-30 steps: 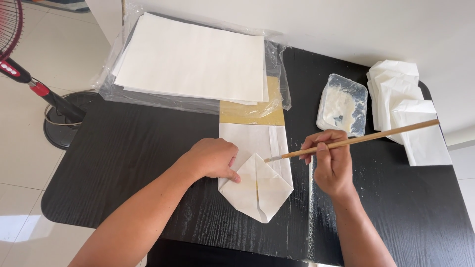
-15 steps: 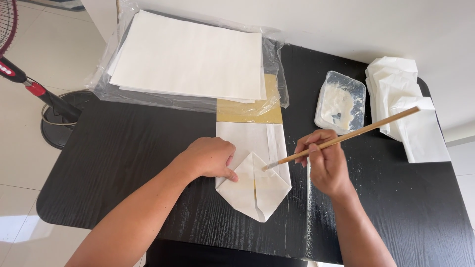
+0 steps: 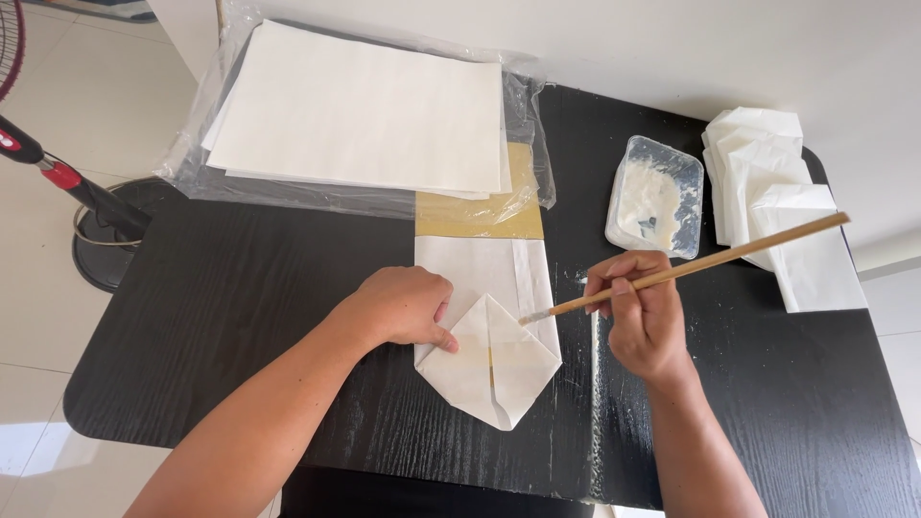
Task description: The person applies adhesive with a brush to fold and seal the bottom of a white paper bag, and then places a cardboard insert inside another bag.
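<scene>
Left hand: the left hand (image 3: 403,309) lies knuckles up on the folded white paper bag with its diamond-shaped bottom flaps (image 3: 489,331), fingers curled and pressed down, fingertips pinning the left flap at about 9 o'clock of the diamond.
Right hand: the right hand (image 3: 645,312) has its fingers closed around the long thin wooden brush stick (image 3: 686,269), held like a pen; the stick's free end points to 2 o'clock, its wet tip to 8 o'clock.
Brush tip: it sits at the right edge of the diamond fold, at about 3 o'clock of it; whether it touches the paper I cannot tell.
Paper bag: flat on the black wood-grain table (image 3: 240,317), centre of view, its top end running to 12 o'clock over a tan paper strip (image 3: 478,206).
Paste: a clear shallow plastic tray with whitish paste (image 3: 655,197) stands at 1 o'clock of the right hand, near it.
Other paper: a stack of white sheets on clear plastic wrap (image 3: 360,110) at 12 o'clock; a pile of folded white bags (image 3: 782,197) at 2 o'clock.
Doing it well: judged from the fold, thin even strokes along the flap edge, pinning fingers kept off the wet seam, and the flaps held flat would suit best.
Risk: the table right of the bag shows pale smears; excess paste could stick the paper to it.
</scene>
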